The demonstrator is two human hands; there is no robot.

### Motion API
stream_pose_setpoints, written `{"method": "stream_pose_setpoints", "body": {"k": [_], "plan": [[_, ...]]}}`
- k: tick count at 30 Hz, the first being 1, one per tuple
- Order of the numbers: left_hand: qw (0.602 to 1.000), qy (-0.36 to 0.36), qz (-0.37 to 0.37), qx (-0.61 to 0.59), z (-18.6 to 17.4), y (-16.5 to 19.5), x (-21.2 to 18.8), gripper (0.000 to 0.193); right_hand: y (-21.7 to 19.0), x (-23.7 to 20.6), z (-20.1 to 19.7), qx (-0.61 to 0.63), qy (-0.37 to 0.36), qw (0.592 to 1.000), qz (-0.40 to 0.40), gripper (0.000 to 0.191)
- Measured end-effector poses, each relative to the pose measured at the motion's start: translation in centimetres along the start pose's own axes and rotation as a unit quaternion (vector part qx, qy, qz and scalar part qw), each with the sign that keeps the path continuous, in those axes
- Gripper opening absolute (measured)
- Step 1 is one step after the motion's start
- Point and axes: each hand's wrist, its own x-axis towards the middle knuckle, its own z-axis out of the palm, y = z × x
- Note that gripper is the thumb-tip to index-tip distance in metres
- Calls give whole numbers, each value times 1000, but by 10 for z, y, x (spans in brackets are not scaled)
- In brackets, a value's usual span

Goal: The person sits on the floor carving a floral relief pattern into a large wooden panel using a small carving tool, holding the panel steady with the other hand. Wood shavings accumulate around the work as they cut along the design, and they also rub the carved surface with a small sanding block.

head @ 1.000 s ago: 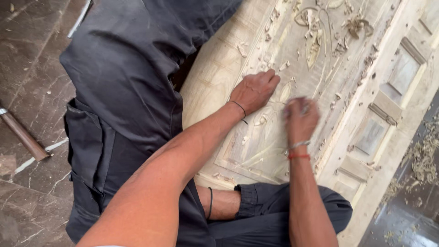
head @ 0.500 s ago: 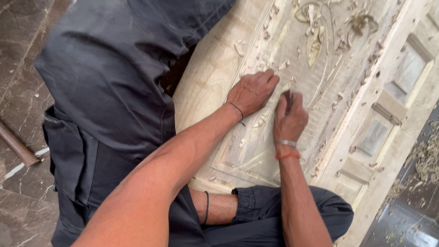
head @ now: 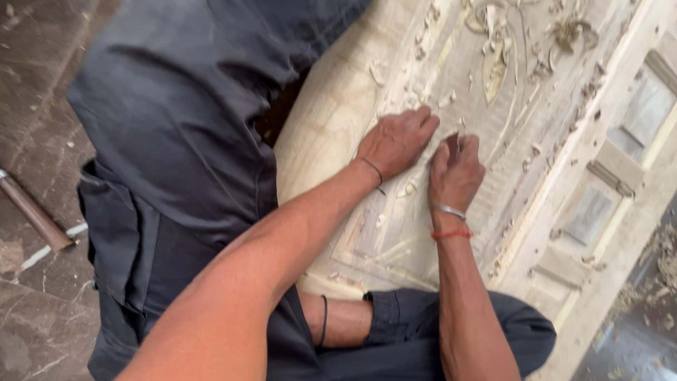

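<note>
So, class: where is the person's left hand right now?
In the head view, the left hand lies flat on the carved wooden panel at centre frame, just left of the right hand, with wood chips scattered around.

carved wooden panel [head: 508,176] | pale, flat, chip-strewn | small chisel [head: 453,144] upright on it

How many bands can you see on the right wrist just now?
2: a silver bangle nearer the right hand, and a red thread just behind it toward the forearm. Others may be hidden on the wrist's underside.
</note>
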Motion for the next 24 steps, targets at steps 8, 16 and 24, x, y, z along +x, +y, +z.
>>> {"method": "stream_pose_setpoints", "body": {"k": [8,16,24], "plan": [[1000,-24,-12,-1,1,-1,0,15,7,6,19,17,42,998,37,15],[1000,-24,-12,7,1,0,1,12,17,4,27,-4,65,995,77,18],[1000,-15,-15,-13,1,-2,1,12,19,8,38,-2,64,997,50,16]]}}
